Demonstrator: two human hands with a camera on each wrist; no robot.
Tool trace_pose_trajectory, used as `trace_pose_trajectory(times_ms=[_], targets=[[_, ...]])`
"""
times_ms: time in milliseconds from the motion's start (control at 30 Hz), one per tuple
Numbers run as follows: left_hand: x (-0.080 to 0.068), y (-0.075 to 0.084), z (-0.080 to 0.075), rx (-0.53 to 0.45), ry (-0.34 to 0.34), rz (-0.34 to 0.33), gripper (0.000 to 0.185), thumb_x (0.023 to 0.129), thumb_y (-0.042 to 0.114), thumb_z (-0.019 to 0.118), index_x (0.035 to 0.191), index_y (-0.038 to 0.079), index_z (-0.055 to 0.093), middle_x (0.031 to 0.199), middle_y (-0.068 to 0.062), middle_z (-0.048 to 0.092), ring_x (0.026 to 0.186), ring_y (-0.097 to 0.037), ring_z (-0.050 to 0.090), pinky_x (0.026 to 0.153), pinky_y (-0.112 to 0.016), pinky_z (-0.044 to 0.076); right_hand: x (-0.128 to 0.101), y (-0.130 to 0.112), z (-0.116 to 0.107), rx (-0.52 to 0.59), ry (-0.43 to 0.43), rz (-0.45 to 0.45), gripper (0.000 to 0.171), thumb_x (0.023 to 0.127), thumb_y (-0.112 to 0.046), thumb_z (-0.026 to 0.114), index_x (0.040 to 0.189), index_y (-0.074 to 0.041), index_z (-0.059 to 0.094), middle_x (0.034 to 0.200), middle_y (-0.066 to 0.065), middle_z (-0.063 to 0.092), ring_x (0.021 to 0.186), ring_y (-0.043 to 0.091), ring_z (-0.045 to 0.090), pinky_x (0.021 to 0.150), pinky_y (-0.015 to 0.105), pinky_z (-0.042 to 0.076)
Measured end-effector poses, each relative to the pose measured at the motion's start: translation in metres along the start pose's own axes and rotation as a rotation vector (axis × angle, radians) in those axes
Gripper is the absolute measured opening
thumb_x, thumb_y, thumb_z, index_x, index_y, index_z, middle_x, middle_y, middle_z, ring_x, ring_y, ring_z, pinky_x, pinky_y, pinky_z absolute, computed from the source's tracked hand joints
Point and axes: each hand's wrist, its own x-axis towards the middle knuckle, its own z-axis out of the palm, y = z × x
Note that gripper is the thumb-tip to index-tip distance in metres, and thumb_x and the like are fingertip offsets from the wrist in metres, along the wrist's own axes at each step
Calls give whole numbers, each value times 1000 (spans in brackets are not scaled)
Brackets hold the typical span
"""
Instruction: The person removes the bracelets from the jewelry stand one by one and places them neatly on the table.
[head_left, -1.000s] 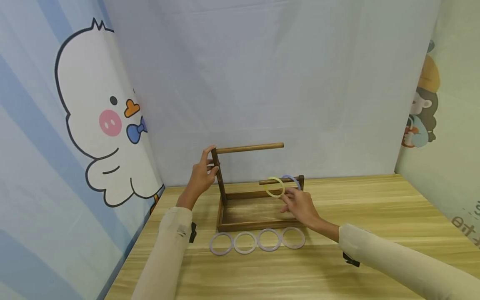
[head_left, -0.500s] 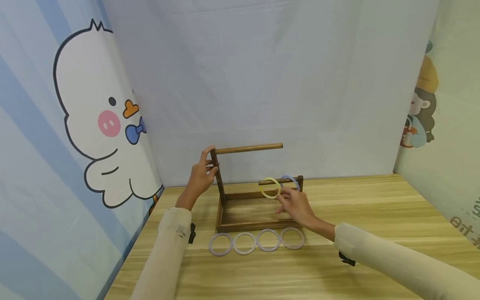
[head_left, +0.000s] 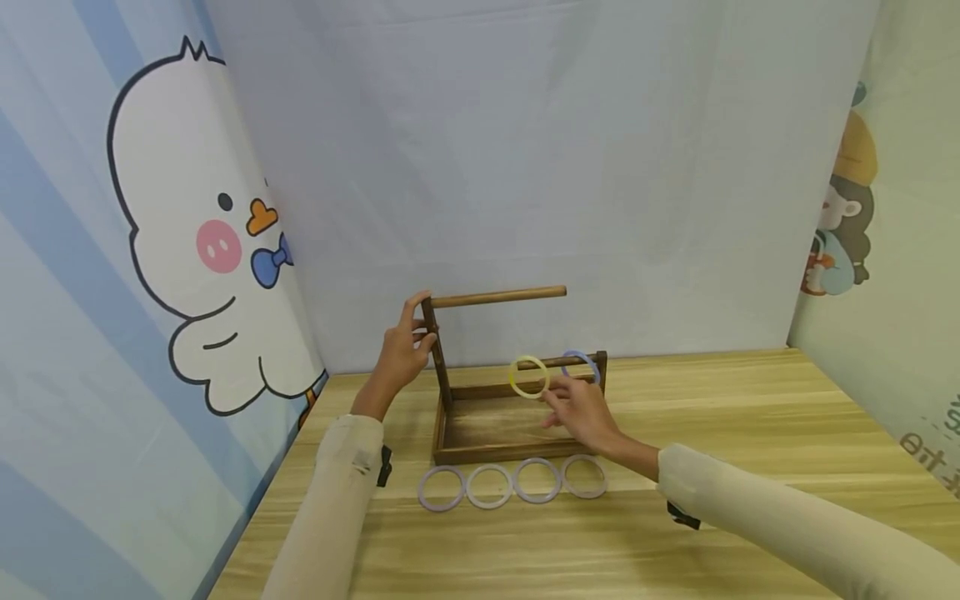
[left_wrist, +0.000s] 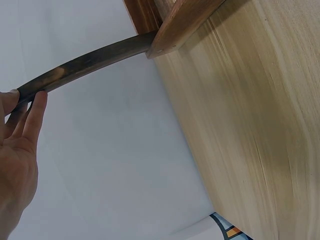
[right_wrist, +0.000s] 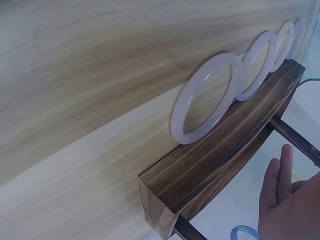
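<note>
A wooden bangle stand (head_left: pixel 517 453) stands on the table, with a high rod (head_left: pixel 502 297) from its left post (left_wrist: pixel 90 62) and a lower rod on its short right post. My left hand (head_left: pixel 401 354) grips the top of the left post, fingers and thumb on either side. My right hand (head_left: pixel 581 411) pinches a yellow bangle (head_left: pixel 512 377) by its right edge. In the head view that bangle overlaps the lower rod's free left tip. Further right, a blue bangle (head_left: pixel 576 352) hangs on the lower rod. The right wrist view mostly hides the yellow bangle behind the hand (right_wrist: pixel 290 205).
Several pale bangles (head_left: pixel 468 492) lie in a row on the wood-grain table (head_left: pixel 712 400), close along the stand's front edge. A grey-white cloth (head_left: pixel 600 167) hangs behind the stand. Printed cartoon cloths (head_left: pixel 157 167) flank the table at left and right.
My right hand has moved left with the yellow bangle, along the lower rod to its free tip. The blue bangle stays near the right post. My left hand keeps its place.
</note>
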Motion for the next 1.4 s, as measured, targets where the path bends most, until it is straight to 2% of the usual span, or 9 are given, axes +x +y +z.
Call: trace_pose_trajectory(times_ms=[133, 333, 500, 767, 833, 933, 1067, 1167, 1400], targets=[[0, 0, 0, -3, 1, 0, 75, 103, -4, 60, 162, 26, 24, 131, -29, 64, 118, -41, 68, 97, -45, 61, 1, -3, 3, -27, -1, -6, 17, 106, -5, 58, 110, 4, 71, 102, 20, 78, 67, 35, 76, 39, 23, 50], [0, 0, 1, -4, 4, 10, 76, 103, -4, 60, 162, 26, 24, 131, -30, 65, 117, -41, 68, 97, -45, 61, 0, -5, 9, -17, 1, -12, 17, 104, -2, 59, 113, 4, 72, 101, 21, 78, 65, 37, 75, 51, 43, 62], [0, -1, 2, 1, 4, 4, 76, 102, -4, 60, 162, 27, 24, 131, -29, 64, 117, -41, 69, 96, -45, 61, -2, -6, 11, -8, -2, -25, 18, 104, -2, 60, 115, 5, 71, 101, 23, 77, 65, 37, 75, 46, 33, 60], [-1, -2, 0, -1, 3, 6, 76, 102, -5, 61, 162, 25, 24, 130, -30, 65, 117, -42, 69, 96, -47, 61, -9, -10, 18, -29, -38, -40, 22, 105, -5, 59, 121, 6, 69, 101, 20, 78, 60, 21, 75, 34, 15, 21], [-1, -2, 0, -2, 4, 7, 75, 102, -5, 61, 162, 22, 25, 130, -30, 65, 116, -42, 69, 96, -47, 61, -12, -11, 21, -34, -55, -43, 22, 104, -6, 60, 120, 6, 70, 102, 20, 78, 59, 15, 74, 35, 15, 23], [-1, -2, -1, -4, 3, 2, 75, 102, -5, 61, 162, 22, 25, 130, -31, 64, 117, -42, 68, 96, -47, 61, -17, -15, 24, -20, -81, -59, 24, 104, -5, 61, 122, 8, 69, 103, 22, 77, 59, 16, 74, 38, 17, 44], [-1, -2, -1, -5, 6, -4, 75, 102, -5, 60, 162, 23, 25, 131, -31, 64, 117, -42, 68, 96, -47, 61, -23, -21, 28, 49, -115, -81, 23, 104, -3, 61, 122, 9, 69, 104, 26, 76, 61, 27, 76, 57, 36, 65], [-1, -2, -1, -4, 10, -1, 76, 102, -5, 61, 162, 24, 25, 131, -30, 64, 117, -42, 69, 96, -47, 61, -29, -25, 31, 92, -145, -80, 21, 103, -2, 62, 121, 7, 70, 105, 26, 75, 63, 32, 76, 60, 39, 66], [0, -3, 0, 1, 4, -7, 76, 103, -4, 60, 162, 27, 24, 131, -30, 64, 117, -42, 68, 96, -46, 61, -45, -32, 38, 98, -227, -65, 27, 104, -3, 62, 128, 5, 68, 103, 26, 75, 64, 32, 76, 56, 23, 62]])
